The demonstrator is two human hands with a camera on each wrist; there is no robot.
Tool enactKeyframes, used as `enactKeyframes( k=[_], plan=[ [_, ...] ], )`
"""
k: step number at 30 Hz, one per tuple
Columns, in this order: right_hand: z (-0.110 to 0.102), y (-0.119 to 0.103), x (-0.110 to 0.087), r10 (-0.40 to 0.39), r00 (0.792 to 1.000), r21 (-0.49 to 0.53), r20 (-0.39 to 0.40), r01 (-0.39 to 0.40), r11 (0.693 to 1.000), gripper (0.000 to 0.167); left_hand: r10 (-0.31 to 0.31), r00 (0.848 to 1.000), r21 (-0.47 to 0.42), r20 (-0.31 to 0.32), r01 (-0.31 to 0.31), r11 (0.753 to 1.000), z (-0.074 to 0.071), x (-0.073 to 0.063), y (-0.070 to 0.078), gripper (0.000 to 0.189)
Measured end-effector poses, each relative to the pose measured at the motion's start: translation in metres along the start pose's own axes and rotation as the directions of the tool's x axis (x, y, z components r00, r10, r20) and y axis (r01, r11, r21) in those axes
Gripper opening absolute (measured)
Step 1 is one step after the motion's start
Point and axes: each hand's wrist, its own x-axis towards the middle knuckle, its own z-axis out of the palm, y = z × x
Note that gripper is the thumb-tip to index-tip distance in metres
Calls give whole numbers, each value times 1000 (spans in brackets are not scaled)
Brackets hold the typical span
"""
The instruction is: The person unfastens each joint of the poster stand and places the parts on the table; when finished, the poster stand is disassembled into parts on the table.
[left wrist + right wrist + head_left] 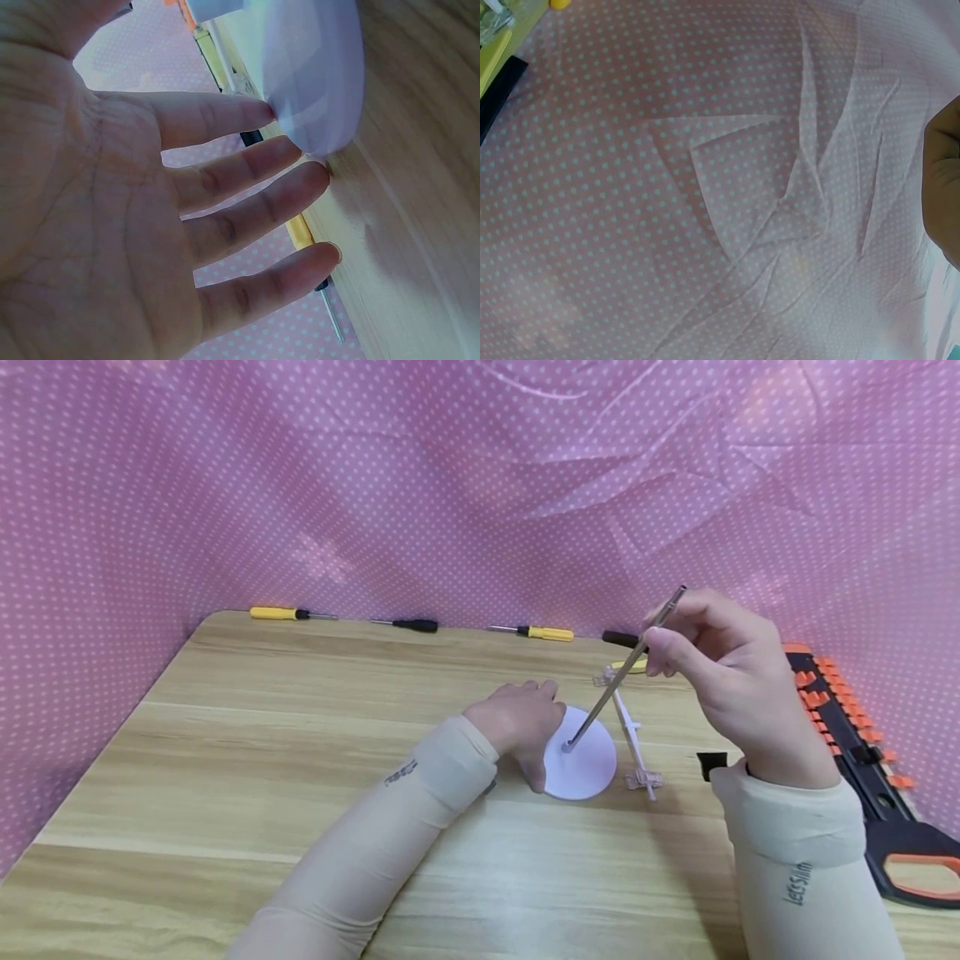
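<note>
A round white disc (588, 772) lies on the wooden table, with a small raised socket near its middle. My left hand (517, 718) is at the disc's left edge, thumb on the near side and fingers on the far side. In the left wrist view its fingers are nearly straight, fingertips at the rim of the disc (322, 82). Between thumb and fingers my right hand (738, 681) pinches a thin metal rod (615, 685) near its upper end. The rod slants down to the left, its lower end at the socket. Only part of the right hand (941, 187) shows in the right wrist view.
Right of the disc lies a thin white bar (628, 727) with clear clips at its ends. Screwdrivers (273, 612) line the table's back edge. A black scrap (711, 764) and a black-and-orange tool rack (862, 752) lie at the right. Pink dotted cloth (450, 485) hangs behind.
</note>
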Motion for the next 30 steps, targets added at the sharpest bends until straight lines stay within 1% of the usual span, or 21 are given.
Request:
enactKeyframes(
  k=[4,7,11,16,22,25,27,30],
  plan=[
    [0,-1,-1,24,1000,8,-19,-24,1000,7,3,1000,0,5,-3,1000,0,0,1,106],
    [1,0,-2,23,999,42,-24,-22,999,8,1,1000,-3,7,-1,1000,0,0,1,107],
    [1,2,-1,21,999,50,-27,-20,999,8,-6,1000,0,8,6,1000,0,0,1,107],
    [0,4,0,42,998,21,-49,-41,999,7,-9,1000,-1,3,9,1000,1,0,1,105],
    [-2,2,2,103,992,-13,-72,-104,994,6,-10,1000,-3,3,10,1000,0,-1,0,106],
    [-3,3,2,125,989,-56,-79,-130,990,6,-10,1000,-6,7,10,1000,0,-1,0,108],
    [-4,4,3,135,988,-113,-78,-144,983,6,-12,1000,-8,10,12,1000,0,-2,0,109],
    [-6,5,4,149,987,-223,-68,-160,962,7,-13,1000,-10,12,13,1000,-1,-2,0,108]
  ],
)
